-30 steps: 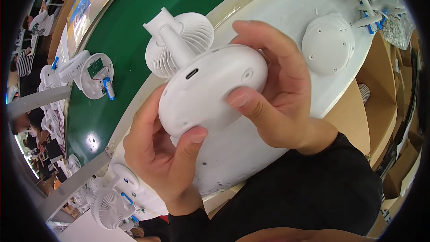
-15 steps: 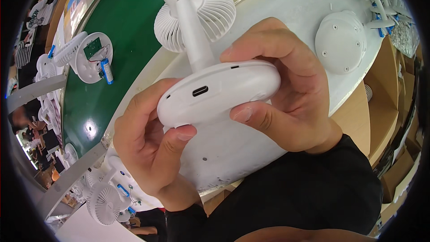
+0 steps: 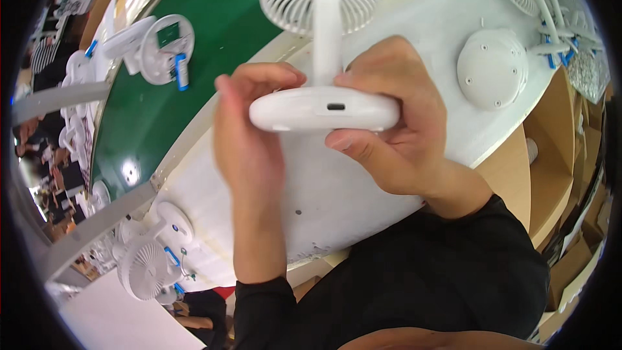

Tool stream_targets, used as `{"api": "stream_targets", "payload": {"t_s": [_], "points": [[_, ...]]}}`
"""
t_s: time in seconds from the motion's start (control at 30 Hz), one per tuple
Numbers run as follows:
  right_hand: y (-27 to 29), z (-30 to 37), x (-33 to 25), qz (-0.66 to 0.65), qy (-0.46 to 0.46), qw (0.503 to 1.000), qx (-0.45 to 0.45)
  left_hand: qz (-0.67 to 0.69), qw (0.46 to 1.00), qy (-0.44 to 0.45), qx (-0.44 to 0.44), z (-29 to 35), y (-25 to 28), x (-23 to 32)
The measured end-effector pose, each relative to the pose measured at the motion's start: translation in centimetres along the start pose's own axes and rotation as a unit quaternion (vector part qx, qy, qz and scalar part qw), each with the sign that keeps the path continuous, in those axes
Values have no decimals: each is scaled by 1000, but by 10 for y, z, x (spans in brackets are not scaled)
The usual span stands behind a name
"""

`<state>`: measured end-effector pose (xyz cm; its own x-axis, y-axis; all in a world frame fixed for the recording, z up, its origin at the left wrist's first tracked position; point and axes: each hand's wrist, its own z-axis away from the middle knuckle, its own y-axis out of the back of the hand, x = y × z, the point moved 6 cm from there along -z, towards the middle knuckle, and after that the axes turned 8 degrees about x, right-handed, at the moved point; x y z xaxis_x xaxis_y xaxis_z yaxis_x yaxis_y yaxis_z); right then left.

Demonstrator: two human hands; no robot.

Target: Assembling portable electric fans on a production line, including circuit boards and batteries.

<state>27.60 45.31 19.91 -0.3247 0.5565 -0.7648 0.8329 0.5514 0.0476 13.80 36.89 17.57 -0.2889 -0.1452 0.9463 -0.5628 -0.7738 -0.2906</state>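
Observation:
A white desk fan (image 3: 327, 32) is held up before me, its round base toward me and its caged head at the far end of the stem. A dark oval port shows in the base's edge. My right hand (image 3: 405, 123) grips the base's right side, thumb below and fingers above. Around the base's left end is my left hand (image 3: 249, 136), slightly blurred, its fingers apart and bent toward the stem. Whether it touches the base is unclear.
A white round base plate (image 3: 492, 68) lies at right on the white work surface (image 3: 337, 214). An opened fan base (image 3: 166, 48) with a blue cylindrical cell is on the green belt (image 3: 214, 39). More fans (image 3: 146, 269) stand at lower left. Cardboard boxes (image 3: 551, 175) are at right.
The fan has levelled and turned so its port faces me squarely, and its head has shifted right. My left hand has loosened its pinch on the base, its thumb coming off the underside.

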Motion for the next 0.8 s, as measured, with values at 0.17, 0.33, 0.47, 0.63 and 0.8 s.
{"api": "stream_targets", "payload": {"t_s": [0.17,0.33,0.47,0.63,0.8], "points": [[-19,15,12,-115,-58,989,-68,205,976,-4,69,-24,12,-20],[-7,-2,31,-92,-105,972,-191,66,914,-394,74,-32,1,38],[-25,-28,25,-167,-203,926,-270,50,859,-503,79,-16,2,63],[-38,-46,29,-292,-317,847,-312,-7,803,-595,32,-1,-14,66],[-51,-45,40,-368,-315,824,-293,-47,796,-579,168,7,-18,57]]}}
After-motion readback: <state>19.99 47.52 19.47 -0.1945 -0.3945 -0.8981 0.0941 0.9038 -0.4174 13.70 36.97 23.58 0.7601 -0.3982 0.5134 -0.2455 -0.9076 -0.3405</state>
